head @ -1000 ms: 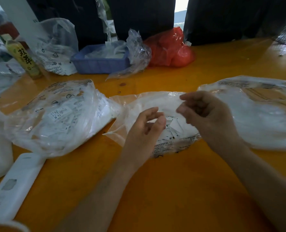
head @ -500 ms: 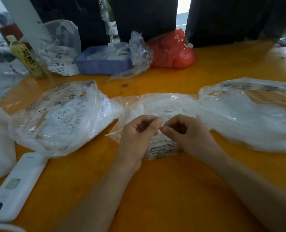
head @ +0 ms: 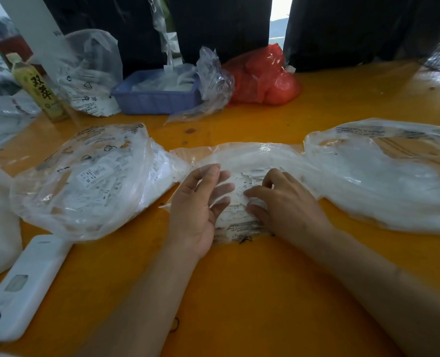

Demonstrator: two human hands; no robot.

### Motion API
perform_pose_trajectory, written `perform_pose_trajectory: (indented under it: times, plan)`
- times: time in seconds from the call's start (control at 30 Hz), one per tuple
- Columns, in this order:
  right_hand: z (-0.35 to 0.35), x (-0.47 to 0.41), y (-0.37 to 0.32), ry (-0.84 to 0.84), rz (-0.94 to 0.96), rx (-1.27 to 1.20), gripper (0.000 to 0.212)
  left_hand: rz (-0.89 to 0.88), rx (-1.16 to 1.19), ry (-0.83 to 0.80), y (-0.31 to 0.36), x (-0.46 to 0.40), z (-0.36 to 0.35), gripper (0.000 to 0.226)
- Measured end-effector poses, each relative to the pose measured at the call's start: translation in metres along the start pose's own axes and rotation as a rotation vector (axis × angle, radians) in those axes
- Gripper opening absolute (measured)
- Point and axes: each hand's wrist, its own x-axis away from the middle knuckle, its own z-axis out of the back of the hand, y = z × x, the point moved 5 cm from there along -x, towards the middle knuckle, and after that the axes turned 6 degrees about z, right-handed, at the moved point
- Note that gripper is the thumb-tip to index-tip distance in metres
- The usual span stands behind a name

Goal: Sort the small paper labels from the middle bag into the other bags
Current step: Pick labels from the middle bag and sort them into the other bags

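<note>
The labels (head: 242,186) lay in the middle bag (head: 252,155) on the table (head: 239,292), between the left bag (head: 85,176) and right bag (head: 381,176). The right hand (head: 288,202) pinched at labels; the left hand (head: 198,207) lay spread and relaxed beside them.

left hand (head: 198,204) is spread, fingers loose, palm facing the right hand (head: 286,202), whose fingers curl down, nearly touching it.
</note>
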Motion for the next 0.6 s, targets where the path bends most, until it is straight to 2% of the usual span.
perform_pose_trajectory:
  times: [0.1, 0.2, 0.3, 0.37, 0.5, 0.6]
  plan:
    - [0.004, -0.002, -0.005, 0.09, 0.06, 0.037, 0.02, 0.006, 0.005, 0.027, 0.002, 0.0, 0.002, 0.015]
    - [0.008, -0.001, -0.006, 0.158, 0.043, 0.014, 0.022, 0.0, -0.008, 0.036, 0.005, -0.001, 0.005, 0.011]
    - [-0.001, -0.006, -0.009, 0.012, 0.0, 0.057, 0.047, -0.004, 0.021, 0.024, 0.007, -0.002, 0.007, 0.015]
    - [-0.004, -0.006, -0.01, -0.009, 0.01, 0.033, 0.043, -0.007, 0.089, 0.006, 0.006, -0.002, 0.006, 0.02]
    - [0.006, 0.001, -0.008, 0.151, 0.032, -0.087, 0.026, -0.02, 0.169, -0.007, 0.005, -0.004, 0.006, 0.024]
    - [0.021, 0.009, -0.002, 0.303, -0.001, -0.181, 0.021, -0.015, 0.172, 0.003, 0.003, -0.007, 0.008, 0.013]
